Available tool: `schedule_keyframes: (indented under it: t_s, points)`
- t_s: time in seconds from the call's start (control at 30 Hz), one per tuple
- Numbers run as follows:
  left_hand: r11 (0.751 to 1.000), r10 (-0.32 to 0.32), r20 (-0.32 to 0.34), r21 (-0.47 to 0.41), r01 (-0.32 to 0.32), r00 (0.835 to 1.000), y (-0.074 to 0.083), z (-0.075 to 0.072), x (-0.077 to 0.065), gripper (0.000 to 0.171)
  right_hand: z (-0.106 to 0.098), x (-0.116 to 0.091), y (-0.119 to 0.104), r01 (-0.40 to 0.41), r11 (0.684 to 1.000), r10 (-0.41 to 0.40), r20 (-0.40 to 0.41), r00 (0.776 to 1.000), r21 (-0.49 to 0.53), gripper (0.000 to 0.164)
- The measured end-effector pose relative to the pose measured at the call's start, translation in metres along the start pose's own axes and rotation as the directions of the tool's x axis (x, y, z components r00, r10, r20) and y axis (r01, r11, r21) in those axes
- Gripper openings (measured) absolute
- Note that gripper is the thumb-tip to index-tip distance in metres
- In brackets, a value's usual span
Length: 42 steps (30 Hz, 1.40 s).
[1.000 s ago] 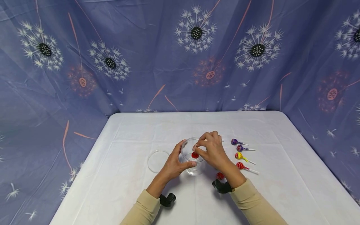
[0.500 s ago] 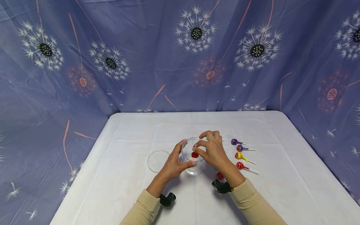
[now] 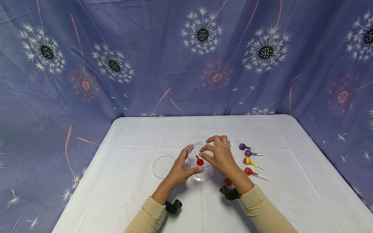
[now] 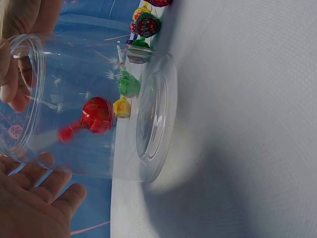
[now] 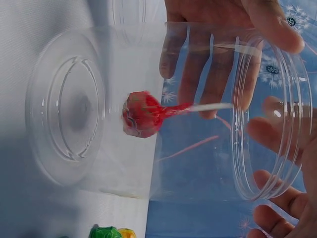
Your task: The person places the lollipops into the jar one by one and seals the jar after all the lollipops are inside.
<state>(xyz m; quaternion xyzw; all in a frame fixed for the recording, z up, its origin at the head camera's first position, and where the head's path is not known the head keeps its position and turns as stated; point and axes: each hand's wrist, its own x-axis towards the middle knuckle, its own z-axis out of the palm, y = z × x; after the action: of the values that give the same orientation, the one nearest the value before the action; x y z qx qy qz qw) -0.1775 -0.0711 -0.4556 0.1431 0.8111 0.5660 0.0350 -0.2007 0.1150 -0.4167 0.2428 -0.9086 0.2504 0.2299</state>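
A clear plastic jar stands upright on the white table. My left hand holds it by the side near the rim, thumb in front and fingers behind. Inside the jar is a red-wrapped lollipop, candy end down and stick pointing up toward the mouth; it shows above the jar's base and clear of my fingers. At the jar's mouth is my right hand, thumb and forefinger reaching over the rim with nothing between them. In the left wrist view the lollipop is slightly blurred.
Left of the jar lies a clear round lid. To the right lie two purple lollipops, a yellow lollipop and a red lollipop. Another red lollipop is partly hidden by the right wrist. Green lollipops show behind the jar.
My right thumb and forefinger have let go of the red lollipop's stick. The lollipop has dropped lower inside the jar and tilted left. My left hand keeps its hold.
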Motion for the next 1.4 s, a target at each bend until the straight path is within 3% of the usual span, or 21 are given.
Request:
schedule_keyframes:
  t_s: [0.27,0.53,0.7,0.93,1.4]
  points:
    - [1.0,0.005,-0.004,0.017,-0.005,1.0,0.001,0.0,0.0,0.09,-0.015,-0.004,-0.002,-0.055,0.995,0.057,-0.018,0.998,0.086,0.018]
    - [0.999,-0.003,-0.007,0.032,0.003,1.0,0.0,-0.001,-0.002,0.093,-0.034,-0.016,0.008,-0.05,0.996,0.055,-0.076,0.996,0.071,0.02]
    - [0.999,-0.015,-0.009,0.042,0.015,1.0,0.002,-0.001,-0.002,0.094,-0.045,-0.032,0.024,-0.066,0.996,0.072,-0.11,0.991,0.053,0.02]
    - [0.999,-0.024,-0.012,0.038,0.025,1.0,0.002,-0.001,-0.001,0.094,-0.057,-0.058,0.047,-0.153,0.988,0.154,-0.115,0.981,0.023,0.023]
    - [0.999,-0.017,-0.008,0.038,0.018,1.0,0.002,0.003,0.001,0.094,-0.069,-0.109,0.087,-0.261,0.963,0.25,-0.141,0.958,-0.064,0.024]
